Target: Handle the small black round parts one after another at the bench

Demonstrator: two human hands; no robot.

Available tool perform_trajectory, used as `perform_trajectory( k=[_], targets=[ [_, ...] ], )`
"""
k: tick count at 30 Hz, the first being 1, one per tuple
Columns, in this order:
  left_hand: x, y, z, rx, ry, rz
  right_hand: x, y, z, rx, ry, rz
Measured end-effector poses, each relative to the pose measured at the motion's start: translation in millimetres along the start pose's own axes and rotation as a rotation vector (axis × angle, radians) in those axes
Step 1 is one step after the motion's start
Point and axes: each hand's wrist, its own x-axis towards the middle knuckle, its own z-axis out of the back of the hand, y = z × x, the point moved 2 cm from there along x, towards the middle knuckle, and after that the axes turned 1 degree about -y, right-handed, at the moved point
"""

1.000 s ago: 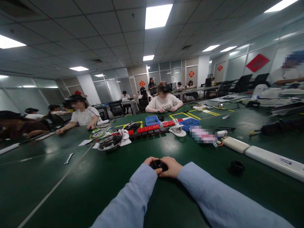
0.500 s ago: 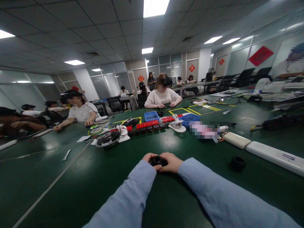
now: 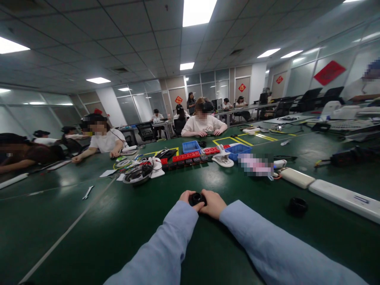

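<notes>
A small black round part with a hole in its middle [image 3: 197, 197] is held between both hands near the centre of the view; its exact kind is not clear. My left hand [image 3: 189, 198] wraps its left side, with the thumb across the near edge. From the right, my right hand [image 3: 213, 202] closes on it, its fingers partly hidden. To the right, on the green table [image 3: 148, 221], lies another black ring-shaped part [image 3: 297, 206], touched by neither hand.
A wrench [image 3: 88, 192] lies at left. Across the middle stand a tangle of cables [image 3: 138, 172], red-and-black blocks [image 3: 190, 157], a white clip [image 3: 223, 158] and blue bins [image 3: 238, 151]. White power strips [image 3: 347, 196] run along the right. Co-workers [image 3: 204, 124] sit opposite.
Both hands still hold the black part, which has turned or tilted slightly in the fingers. The left thumb has shifted to the right across its near side. The camera view has moved slightly.
</notes>
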Motion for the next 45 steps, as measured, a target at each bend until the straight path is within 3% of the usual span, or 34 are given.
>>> perform_trajectory(
  k=[4, 8, 20, 27, 31, 37, 40, 45],
  targets=[
    [-0.6, -1.4, 3.6, -0.006, 0.077, -0.001, -2.3, 0.7, 1.8, 0.03, 0.021, 0.074],
    [1.1, 2.3, 7.1, -0.063, 0.171, -0.011, -1.3, -4.6, 7.2, 0.097, 0.134, 0.16],
    [4.9, 10.1, 3.3, -0.085, 0.219, 0.009, 1.7, -10.4, 8.4, 0.141, 0.166, 0.184],
    [4.5, 12.2, 2.8, -0.103, 0.193, -0.005, 1.6, -10.0, 8.1, 0.124, 0.151, 0.183],
    [1.0, 6.9, 1.1, -0.08, 0.113, 0.01, 1.5, -8.4, 7.1, 0.134, 0.145, 0.141],
    [-1.1, 2.3, -3.9, -0.012, -0.028, 0.021, 1.6, -0.5, -0.9, 0.01, 0.009, -0.009],
    [-0.8, 2.4, -3.8, 0.005, -0.028, -0.005, 0.4, 2.2, -2.9, -0.034, -0.014, -0.025],
    [-0.2, 5.2, -0.3, -0.043, 0.046, -0.025, -3.0, 0.7, 1.5, 0.023, 0.038, 0.081]
  ],
)
